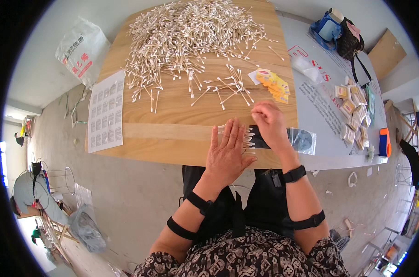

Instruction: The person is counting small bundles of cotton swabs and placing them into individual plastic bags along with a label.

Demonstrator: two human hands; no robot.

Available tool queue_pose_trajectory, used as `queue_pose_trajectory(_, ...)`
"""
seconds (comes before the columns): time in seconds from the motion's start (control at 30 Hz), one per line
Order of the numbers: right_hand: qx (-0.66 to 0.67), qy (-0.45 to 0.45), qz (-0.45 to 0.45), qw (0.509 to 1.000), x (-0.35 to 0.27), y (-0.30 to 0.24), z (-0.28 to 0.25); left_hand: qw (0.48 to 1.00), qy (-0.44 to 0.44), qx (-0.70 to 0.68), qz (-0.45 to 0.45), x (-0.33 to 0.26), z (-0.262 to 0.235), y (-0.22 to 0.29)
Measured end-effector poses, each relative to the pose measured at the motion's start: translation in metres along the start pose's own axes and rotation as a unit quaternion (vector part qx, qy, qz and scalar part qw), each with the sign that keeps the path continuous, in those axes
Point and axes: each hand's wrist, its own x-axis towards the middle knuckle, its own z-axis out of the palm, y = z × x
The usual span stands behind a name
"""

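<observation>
My left hand (228, 154) lies flat, fingers stretched out, over a small row of cotton swabs (249, 137) near the table's front edge. Their white tips stick out beside its fingers. Just to the right, my right hand (270, 122) is closed with curled fingers above a black strip (259, 137); whether anything is in it is hidden. A clear plastic bag (306, 141) with a dark round print lies by the right wrist. Beyond the hands, several loose cotton swabs (230, 87) lie next to overlapping yellow-orange cards (274, 84).
A large heap of cotton swabs (186, 37) covers the far part of the wooden table (172, 150). A printed sheet (106, 111) lies at the left edge. On the grey surface at right are small filled packets (355, 108), an orange-and-black tool (385, 142) and bags (341, 32).
</observation>
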Motion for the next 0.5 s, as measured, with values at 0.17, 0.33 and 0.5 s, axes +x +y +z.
queue_pose_trajectory(0.17, 0.279, 0.165, 0.142, 0.935, -0.035, -0.012, 0.018, 0.998, 0.019, 0.044, -0.031, 0.027, 0.005, -0.001)
queue_pose_trajectory(0.33, 0.412, 0.213, 0.166, 0.871, -0.062, -0.028, 0.024, 0.999, 0.003, 0.021, -0.027, 0.017, 0.006, 0.010)
queue_pose_trajectory(0.5, 0.414, 0.212, 0.149, 0.873, -0.062, -0.032, 0.024, 1.000, 0.007, 0.024, -0.006, 0.020, 0.002, 0.005)
